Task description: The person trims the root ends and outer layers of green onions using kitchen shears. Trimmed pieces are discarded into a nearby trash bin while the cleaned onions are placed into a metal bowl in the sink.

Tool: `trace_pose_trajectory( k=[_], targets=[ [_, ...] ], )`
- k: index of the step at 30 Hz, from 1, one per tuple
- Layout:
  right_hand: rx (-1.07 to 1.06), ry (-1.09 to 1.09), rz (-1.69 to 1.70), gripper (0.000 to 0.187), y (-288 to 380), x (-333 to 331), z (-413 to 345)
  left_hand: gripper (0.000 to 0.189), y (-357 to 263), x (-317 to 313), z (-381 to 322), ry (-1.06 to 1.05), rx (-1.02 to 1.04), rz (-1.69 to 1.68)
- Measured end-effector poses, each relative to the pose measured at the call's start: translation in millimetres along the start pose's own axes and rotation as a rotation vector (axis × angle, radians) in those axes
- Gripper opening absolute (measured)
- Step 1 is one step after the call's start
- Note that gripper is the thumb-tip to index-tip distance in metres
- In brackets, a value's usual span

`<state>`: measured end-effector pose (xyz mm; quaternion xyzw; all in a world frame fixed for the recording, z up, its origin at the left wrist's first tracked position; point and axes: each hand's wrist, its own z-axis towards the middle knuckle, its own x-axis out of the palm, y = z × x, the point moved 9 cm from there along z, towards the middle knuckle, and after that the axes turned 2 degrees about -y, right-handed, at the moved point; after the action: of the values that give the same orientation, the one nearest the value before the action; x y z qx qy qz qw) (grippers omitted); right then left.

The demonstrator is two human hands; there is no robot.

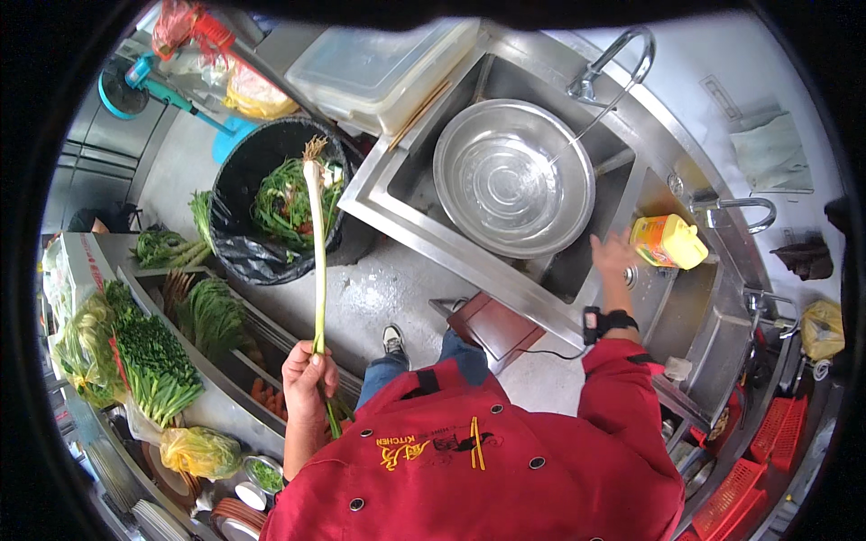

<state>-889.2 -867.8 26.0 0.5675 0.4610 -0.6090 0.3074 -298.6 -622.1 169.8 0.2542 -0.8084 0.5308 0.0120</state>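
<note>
My left hand [310, 375] grips a long leek or large green onion [316, 230] by its green end, its white root end pointing away over a bin lined with a black bag [233, 253]. Green trimmings [291, 213] lie inside the bin. My right hand [612, 253], fingers spread and holding nothing, is above the sink divider, just left of a yellow plastic jug [666, 241]. A large metal basin [450, 203] stands in the left sink bay, and a thin stream of water runs into it from a curved faucet [619, 57].
Bundles of leafy greens [145, 345] and bagged vegetables [199, 452] lie on the left counter. A lidded plastic box [372, 61] stands beside the sink. A brown stool-like object [494, 328] is on the floor by my feet. Red baskets [734, 494] are at the lower right.
</note>
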Motion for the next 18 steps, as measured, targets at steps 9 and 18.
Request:
trace_pose_trajectory(
  k=[9,18],
  targets=[
    [-0.366,-0.086,0.489,0.052,299,-21,-122,0.015,-1,-81,-19,-0.065,0.023,-0.18],
    [-0.367,-0.371,0.41,0.051,373,-27,-181,0.016,-5,-203,-54,-0.249,0.076,-0.226]
  ],
)
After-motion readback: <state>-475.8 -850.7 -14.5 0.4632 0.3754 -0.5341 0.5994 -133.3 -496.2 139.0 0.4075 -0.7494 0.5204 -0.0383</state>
